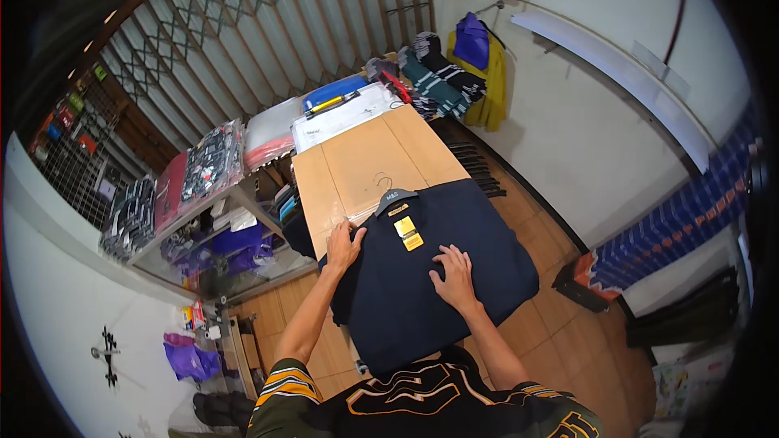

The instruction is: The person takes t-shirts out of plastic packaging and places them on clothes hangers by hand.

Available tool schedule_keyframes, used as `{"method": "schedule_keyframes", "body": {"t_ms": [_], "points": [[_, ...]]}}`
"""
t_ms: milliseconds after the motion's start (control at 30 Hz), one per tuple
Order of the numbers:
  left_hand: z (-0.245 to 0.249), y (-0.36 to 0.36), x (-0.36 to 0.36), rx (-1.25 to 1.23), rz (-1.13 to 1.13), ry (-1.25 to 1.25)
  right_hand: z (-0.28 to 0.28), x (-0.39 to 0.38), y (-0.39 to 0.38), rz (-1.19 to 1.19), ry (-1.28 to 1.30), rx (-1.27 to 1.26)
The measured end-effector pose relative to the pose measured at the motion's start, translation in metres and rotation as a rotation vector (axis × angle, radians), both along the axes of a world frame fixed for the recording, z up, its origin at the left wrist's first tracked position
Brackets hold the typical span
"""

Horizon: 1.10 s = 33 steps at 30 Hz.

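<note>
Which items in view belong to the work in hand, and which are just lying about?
In use:
- dark garment, under the right hand, with the left hand at its edge
- hanger at its neck
- yellow tag on its front
- wooden tabletop beneath

Apparently just lying about:
- bagged clothes
- blue packet
- striped clothing pile

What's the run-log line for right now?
left hand at edge of dark garment; right hand open at its front; garment spread on table; yellow tag showing
</note>
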<state>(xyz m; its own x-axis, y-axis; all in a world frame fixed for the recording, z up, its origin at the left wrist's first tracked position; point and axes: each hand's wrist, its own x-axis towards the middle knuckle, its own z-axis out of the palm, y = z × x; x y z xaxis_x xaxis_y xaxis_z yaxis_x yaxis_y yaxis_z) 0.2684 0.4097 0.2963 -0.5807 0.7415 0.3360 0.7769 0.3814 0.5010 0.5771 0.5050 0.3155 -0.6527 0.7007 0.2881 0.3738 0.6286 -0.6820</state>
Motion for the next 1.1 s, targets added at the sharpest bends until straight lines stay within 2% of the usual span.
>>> {"method": "schedule_keyframes", "body": {"t_ms": [233, 367, 433, 500, 567, 600, 633, 700, 800, 1100], "points": [[-0.005, 0.004, -0.015, -0.048, -0.202, -0.107, 0.006, 0.018, -0.096, -0.197, -0.036, -0.046], [0.003, -0.002, -0.008, 0.051, -0.234, -0.171, 0.01, 0.035, -0.154, -0.287, 0.008, -0.078], [0.012, -0.002, 0.001, 0.22, -0.228, -0.226, 0.01, 0.045, -0.18, -0.346, 0.085, -0.167], [0.023, -0.008, 0.006, 0.221, -0.285, -0.357, 0.01, 0.053, -0.203, -0.423, 0.108, -0.121], [0.041, -0.012, 0.019, 0.308, -0.331, -0.52, 0.019, 0.064, -0.227, -0.469, 0.262, -0.266], [0.044, -0.013, 0.024, 0.356, -0.368, -0.621, 0.017, 0.07, -0.237, -0.506, 0.271, -0.233], [0.057, -0.018, 0.031, 0.301, -0.363, -0.661, 0.018, 0.076, -0.247, -0.538, 0.275, -0.229], [0.068, -0.023, 0.042, 0.3, -0.382, -0.702, 0.016, 0.086, -0.269, -0.625, 0.288, -0.314], [0.084, -0.03, 0.06, 0.345, -0.465, -0.77, 0.014, 0.096, -0.3, -0.72, 0.291, -0.286], [0.134, -0.09, 0.142, 0.358, -0.701, -0.743, 0.012, 0.118, -0.412, -1.013, 0.376, -0.275]]}}
